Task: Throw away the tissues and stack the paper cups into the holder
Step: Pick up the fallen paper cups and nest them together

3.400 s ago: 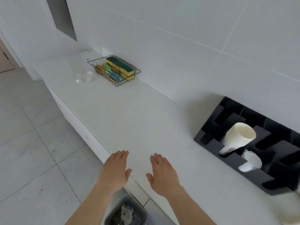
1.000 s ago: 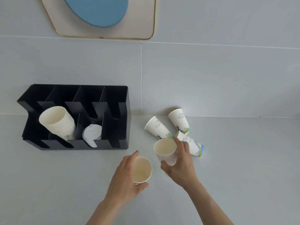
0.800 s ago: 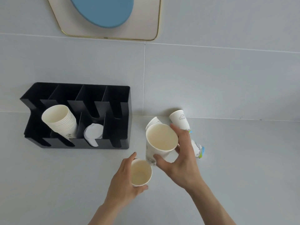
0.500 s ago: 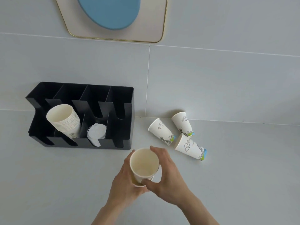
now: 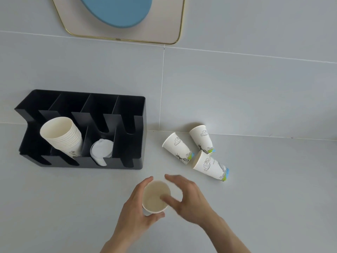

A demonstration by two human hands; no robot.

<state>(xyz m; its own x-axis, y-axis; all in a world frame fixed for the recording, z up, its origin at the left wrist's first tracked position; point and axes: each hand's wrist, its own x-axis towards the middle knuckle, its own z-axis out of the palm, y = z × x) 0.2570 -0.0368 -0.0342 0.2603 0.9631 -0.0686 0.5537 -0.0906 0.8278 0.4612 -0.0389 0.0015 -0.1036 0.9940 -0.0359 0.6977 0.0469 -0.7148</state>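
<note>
My left hand (image 5: 135, 214) grips nested paper cups (image 5: 155, 197) upright above the counter, mouth facing me. My right hand (image 5: 187, 196) hovers just right of the rim, fingers spread and blurred, its thumb over the cup's mouth, holding nothing. Three printed paper cups lie on their sides at the right: one (image 5: 177, 147), one (image 5: 202, 138) by the wall, one (image 5: 209, 167) nearest me. The black cup holder (image 5: 135, 136) stands at the left against the wall, with a stack of cups (image 5: 62, 135) in its second slot and white lids (image 5: 101, 152) in its third.
The grey counter (image 5: 273, 189) meets a tiled wall behind. A gold-rimmed frame with a blue oval (image 5: 120, 17) hangs on the wall above the holder. No tissues are in view.
My right hand lifted a cup, set it into the cup in my left hand, then let go and opened. Before that I looked away from the bin towards the cups.
</note>
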